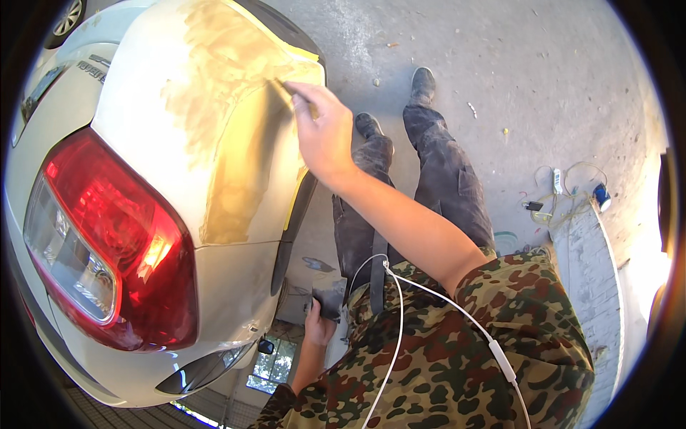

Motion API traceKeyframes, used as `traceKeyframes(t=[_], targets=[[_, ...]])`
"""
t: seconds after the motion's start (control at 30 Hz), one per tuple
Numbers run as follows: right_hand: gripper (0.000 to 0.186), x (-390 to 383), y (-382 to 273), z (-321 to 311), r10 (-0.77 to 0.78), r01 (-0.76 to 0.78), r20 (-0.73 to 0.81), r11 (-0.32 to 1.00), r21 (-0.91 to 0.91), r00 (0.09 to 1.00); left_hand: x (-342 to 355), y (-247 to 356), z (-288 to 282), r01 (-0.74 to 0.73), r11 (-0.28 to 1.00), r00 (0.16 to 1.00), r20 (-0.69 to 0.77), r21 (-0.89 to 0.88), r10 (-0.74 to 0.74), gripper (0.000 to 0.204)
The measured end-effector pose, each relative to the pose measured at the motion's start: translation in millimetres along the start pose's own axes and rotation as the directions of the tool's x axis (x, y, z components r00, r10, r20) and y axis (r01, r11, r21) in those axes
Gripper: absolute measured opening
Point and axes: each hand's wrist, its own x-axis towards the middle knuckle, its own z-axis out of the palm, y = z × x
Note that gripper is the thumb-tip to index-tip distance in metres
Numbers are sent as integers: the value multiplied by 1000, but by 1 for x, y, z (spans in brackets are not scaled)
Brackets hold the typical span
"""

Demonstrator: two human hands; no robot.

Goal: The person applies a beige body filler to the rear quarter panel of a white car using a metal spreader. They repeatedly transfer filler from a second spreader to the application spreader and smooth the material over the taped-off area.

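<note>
My right hand [321, 132] is closed in a pinch at the side panel of a white car [146, 86]. Between its fingertips shows the thin edge of a flat spreader [280, 89], partly hidden and blurred. Tan-yellow body filler [239, 168] covers a long patch of the panel beneath and beside this hand, with smeared edges toward the red and clear tail light [118, 239]. Low and close to my body, my left hand [319, 327] grips a grey flat plate [329, 297] by its edge, thumb on top.
Yellow masking tape [304, 51] runs along the panel edge beside the dark wheel arch trim. A white cable [446, 309] hangs across my camouflage shirt. On the concrete floor at right lie a power strip [557, 181], tangled cords and a blue can [602, 195], near a pale board [589, 286].
</note>
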Motion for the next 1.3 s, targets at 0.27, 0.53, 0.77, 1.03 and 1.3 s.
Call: traceKeyframes(t=[0.27, 0.53, 0.77, 1.03, 1.3], targets=[[23, 14, 23, 10, 210, -209, 3, 977, -47, 978, -2, 0, 1, -10, 999, 999, -30, 38, 11, 57], [24, 8, 21, 1, 247, -247, 1, 966, 76, 969, 0, -2, -5, 36, 999, 999, -15, 7, -36, 58], [24, -4, -3, 16, 5, -6, 4, 999, 51, 1000, -5, 0, 11, 1, 999, 999, -51, -35, -3, 53], [27, -27, -36, 11, -211, 210, 19, 977, 43, 977, -2, 2, 14, 6, 999, 999, 34, -51, -5, 54], [26, -9, -21, 13, -446, 446, 40, 878, -175, 894, -5, -7, 3, 29, 999, 999, 27, -45, -28, 55]])
